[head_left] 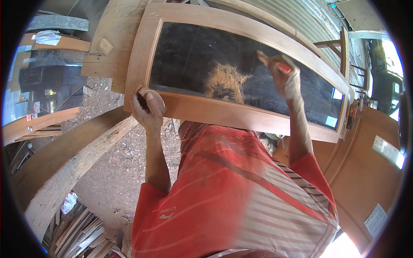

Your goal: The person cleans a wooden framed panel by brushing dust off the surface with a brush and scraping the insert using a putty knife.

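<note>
Apparently dust-clearing step. Frame (140, 56) lies before torso (206, 180), sawdust (228, 81) on its panel (258, 84). Right hand (285, 78) clenched on tool (262, 57), kind blurred, over panel. Left hand (147, 108) curled at frame's near corner; grasp cannot be told. Next move likely calls for light sweep.

Daylit, mostly bright; R edge & bottom R blown out. Reflections on L glass pane (51, 73). R hand (284, 75) slightly motion-blurred. Fisheye bends edges, w/ black vignette at corners.
</note>
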